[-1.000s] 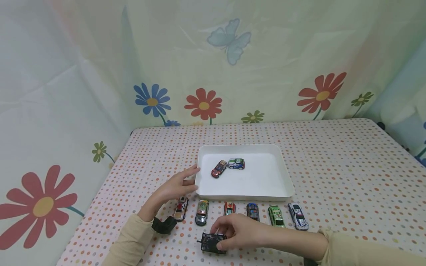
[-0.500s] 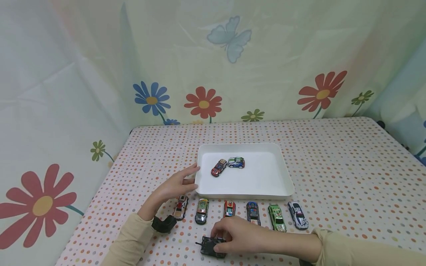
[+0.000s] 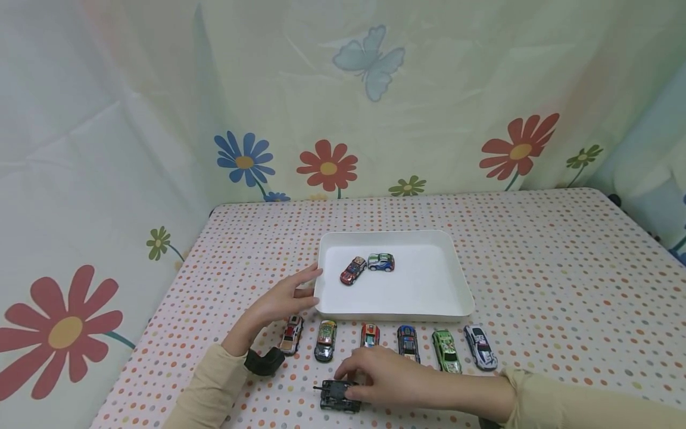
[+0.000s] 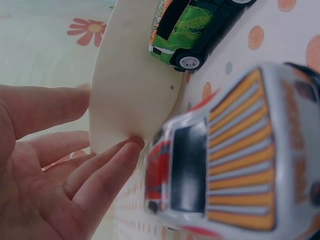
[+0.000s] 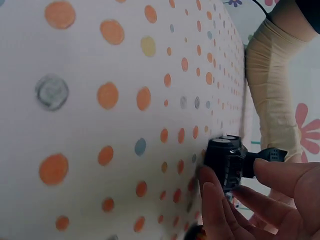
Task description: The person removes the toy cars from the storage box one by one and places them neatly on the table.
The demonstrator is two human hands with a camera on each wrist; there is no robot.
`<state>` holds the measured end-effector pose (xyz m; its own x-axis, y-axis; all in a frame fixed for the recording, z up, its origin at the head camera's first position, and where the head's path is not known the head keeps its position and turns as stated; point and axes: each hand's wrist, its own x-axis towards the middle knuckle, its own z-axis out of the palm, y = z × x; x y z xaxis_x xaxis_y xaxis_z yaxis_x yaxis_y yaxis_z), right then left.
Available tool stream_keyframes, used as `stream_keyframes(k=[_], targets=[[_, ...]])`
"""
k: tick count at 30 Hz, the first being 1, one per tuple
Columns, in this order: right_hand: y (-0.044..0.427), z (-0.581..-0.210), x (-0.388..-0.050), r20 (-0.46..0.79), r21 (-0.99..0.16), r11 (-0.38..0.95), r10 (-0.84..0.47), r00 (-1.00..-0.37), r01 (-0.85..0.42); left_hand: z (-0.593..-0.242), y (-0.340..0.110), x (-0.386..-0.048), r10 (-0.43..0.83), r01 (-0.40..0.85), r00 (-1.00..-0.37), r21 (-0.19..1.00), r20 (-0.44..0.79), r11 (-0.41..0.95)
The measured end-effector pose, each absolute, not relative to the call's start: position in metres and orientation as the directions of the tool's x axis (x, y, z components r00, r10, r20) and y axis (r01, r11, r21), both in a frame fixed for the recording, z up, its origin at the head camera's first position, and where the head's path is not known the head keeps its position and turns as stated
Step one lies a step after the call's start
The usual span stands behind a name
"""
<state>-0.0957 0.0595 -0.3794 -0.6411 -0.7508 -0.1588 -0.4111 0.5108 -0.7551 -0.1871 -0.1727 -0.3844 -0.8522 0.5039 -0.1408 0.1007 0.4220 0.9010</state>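
My right hand (image 3: 383, 375) pinches a small black toy tank (image 3: 339, 398) low over or on the dotted cloth in front of the row of cars. Its barrel points left. In the right wrist view, thumb and fingers close about the tank (image 5: 225, 162); whether it touches the cloth is unclear. My left hand (image 3: 286, 298) touches the left side of a white tray (image 3: 423, 298), its fingers fairly straight against the outer wall (image 4: 125, 75). Inside the tray lie a red-and-dark toy car (image 3: 353, 271) and a green, white and blue one (image 3: 381, 262).
Several toy cars stand in a row before the tray, from a red-and-white one (image 3: 292, 335) by my left wrist to a white-and-blue one (image 3: 480, 347) at right. A green car (image 3: 446, 351) and a blue one (image 3: 408, 343) stand beside it. Flowered curtains (image 3: 439, 119) hang behind the table.
The tank and my right hand have shifted slightly left and the tank has turned a little. My left hand stays at the tray's side.
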Motion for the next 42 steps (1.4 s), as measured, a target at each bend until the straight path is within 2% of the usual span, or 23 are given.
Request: stream_keyframes(k=[8, 16, 20, 25, 31, 35, 42], targets=[[0.081, -0.347, -0.114, -0.075, -0.684, 0.539, -0.721, -0.688, -0.491, -0.384, -0.174, -0.187, 0.499, 0.108, -0.856, 0.898, -0.134, 0.426], [0.124, -0.314, -0.178, -0.049, -0.56, 0.63, -0.674, -0.737, -0.538, -0.385, -0.175, -0.188, 0.504, 0.119, -0.854, 0.895, -0.129, 0.429], [0.136, -0.32, -0.215, -0.069, -0.561, 0.665, -0.631, -0.773, -0.493, -0.387, -0.176, -0.189, 0.505, 0.123, -0.854, 0.895, -0.125, 0.429], [0.137, -0.336, -0.249, -0.148, -0.57, 0.742, -0.514, -0.845, -0.352, -0.388, -0.175, -0.188, 0.505, 0.105, -0.853, 0.903, -0.134, 0.417], [0.125, -0.353, -0.274, -0.257, -0.557, 0.79, -0.457, -0.851, -0.256, -0.388, -0.175, -0.187, 0.503, 0.094, -0.853, 0.908, -0.139, 0.409], [0.119, -0.361, -0.283, -0.302, -0.531, 0.81, -0.456, -0.837, -0.249, -0.387, -0.175, -0.186, 0.512, 0.12, -0.85, 0.901, -0.123, 0.417], [0.118, -0.37, -0.283, -0.211, -0.512, 0.798, -0.476, -0.853, -0.318, -0.384, -0.173, -0.186, 0.521, 0.143, -0.846, 0.894, -0.113, 0.425]])
